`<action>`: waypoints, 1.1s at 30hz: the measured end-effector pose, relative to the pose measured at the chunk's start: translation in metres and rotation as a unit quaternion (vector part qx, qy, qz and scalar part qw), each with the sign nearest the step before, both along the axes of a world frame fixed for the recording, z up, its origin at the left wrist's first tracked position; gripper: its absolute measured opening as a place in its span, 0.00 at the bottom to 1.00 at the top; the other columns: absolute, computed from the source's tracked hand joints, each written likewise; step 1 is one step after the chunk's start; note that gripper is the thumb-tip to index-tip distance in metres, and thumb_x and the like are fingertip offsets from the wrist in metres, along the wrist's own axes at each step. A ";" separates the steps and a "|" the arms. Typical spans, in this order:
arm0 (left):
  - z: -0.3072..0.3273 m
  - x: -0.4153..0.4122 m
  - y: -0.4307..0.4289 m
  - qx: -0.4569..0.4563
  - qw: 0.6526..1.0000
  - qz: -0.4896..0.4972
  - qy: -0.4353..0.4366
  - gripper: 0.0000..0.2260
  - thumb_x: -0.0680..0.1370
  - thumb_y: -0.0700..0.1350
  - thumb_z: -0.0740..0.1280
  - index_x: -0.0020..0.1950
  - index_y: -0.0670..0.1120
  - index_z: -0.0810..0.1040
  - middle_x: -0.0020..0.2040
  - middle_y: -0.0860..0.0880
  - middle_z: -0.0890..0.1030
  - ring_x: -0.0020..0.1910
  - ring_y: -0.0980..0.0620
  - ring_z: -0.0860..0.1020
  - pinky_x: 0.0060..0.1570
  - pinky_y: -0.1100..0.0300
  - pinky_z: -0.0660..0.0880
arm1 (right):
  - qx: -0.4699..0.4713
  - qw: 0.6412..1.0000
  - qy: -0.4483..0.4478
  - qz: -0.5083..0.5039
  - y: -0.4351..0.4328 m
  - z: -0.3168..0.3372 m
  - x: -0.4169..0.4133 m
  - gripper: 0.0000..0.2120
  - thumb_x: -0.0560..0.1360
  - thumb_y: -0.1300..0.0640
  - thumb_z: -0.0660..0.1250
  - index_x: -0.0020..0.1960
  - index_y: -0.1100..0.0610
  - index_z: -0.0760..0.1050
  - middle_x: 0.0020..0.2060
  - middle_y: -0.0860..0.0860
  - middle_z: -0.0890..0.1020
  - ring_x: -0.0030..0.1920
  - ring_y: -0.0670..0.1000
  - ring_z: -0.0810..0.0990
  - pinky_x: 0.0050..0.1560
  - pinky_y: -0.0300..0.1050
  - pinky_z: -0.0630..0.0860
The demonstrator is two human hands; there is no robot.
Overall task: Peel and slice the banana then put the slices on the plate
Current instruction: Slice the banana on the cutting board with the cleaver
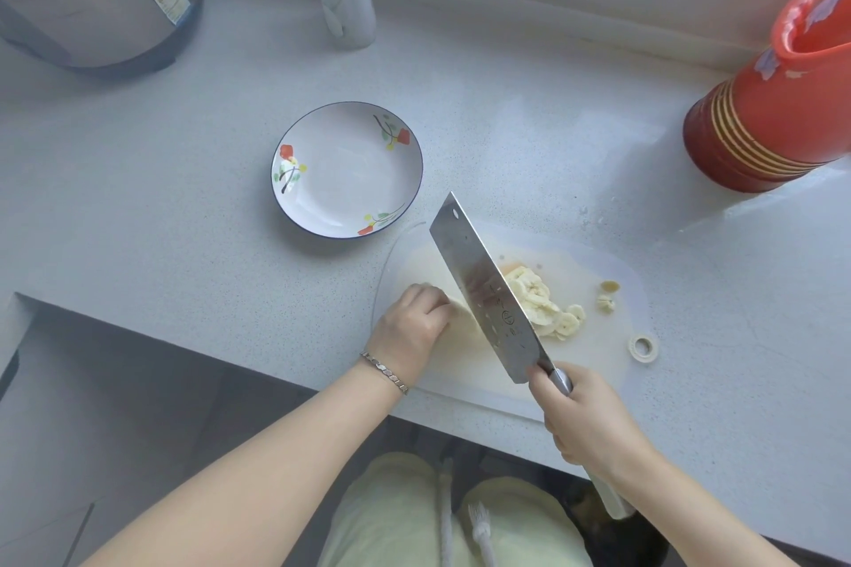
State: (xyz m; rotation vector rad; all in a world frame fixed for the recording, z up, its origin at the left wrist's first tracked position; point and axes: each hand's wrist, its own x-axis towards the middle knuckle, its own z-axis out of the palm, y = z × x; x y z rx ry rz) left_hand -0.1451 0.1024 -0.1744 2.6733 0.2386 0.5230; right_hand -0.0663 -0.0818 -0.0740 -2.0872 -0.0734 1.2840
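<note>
The left hand [414, 322] curls its fingers over the banana [463, 313] on the board [598, 364]. The right hand [585, 419] grips the knife [483, 290] by its handle. Slices [539, 304] lie between the hands, right of the blade. The plate [350, 180] sits beyond the left hand.

White plate [346, 198] with red flowers; pale banana slices [543, 306]; red jug [778, 106].

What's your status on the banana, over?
Left hand holds banana stub on cutting board; right hand grips cleaver. Slices piled right of blade, none on plate. Nothing in the way.
</note>
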 end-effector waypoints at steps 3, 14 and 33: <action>0.005 0.001 -0.001 -0.001 1.000 0.004 0.013 0.12 0.68 0.39 0.60 0.36 0.42 0.83 0.35 0.47 0.80 0.41 0.52 0.68 0.27 0.63 0.75 | -0.010 1.000 -0.010 0.017 0.000 -0.003 -0.002 0.14 0.76 0.49 0.58 0.35 0.53 0.61 0.24 0.46 0.59 0.25 0.49 0.56 0.30 0.45 0.54; 0.001 -0.001 -0.003 0.006 1.000 0.017 0.004 0.09 0.69 0.37 0.62 0.37 0.42 0.82 0.39 0.49 0.77 0.41 0.52 0.69 0.35 0.63 0.70 | -0.032 0.999 -0.022 0.035 0.009 -0.018 -0.011 0.15 0.76 0.48 0.57 0.35 0.54 0.60 0.26 0.48 0.60 0.25 0.49 0.58 0.30 0.45 0.56; 0.041 0.021 0.003 -0.606 0.641 0.425 0.203 0.07 0.72 0.43 0.72 0.46 0.44 0.76 0.40 0.48 0.79 0.36 0.48 0.79 0.45 0.49 0.79 | -0.006 1.000 0.018 0.003 0.012 -0.023 -0.003 0.17 0.75 0.48 0.59 0.35 0.54 0.57 0.25 0.49 0.60 0.25 0.49 0.56 0.27 0.42 0.55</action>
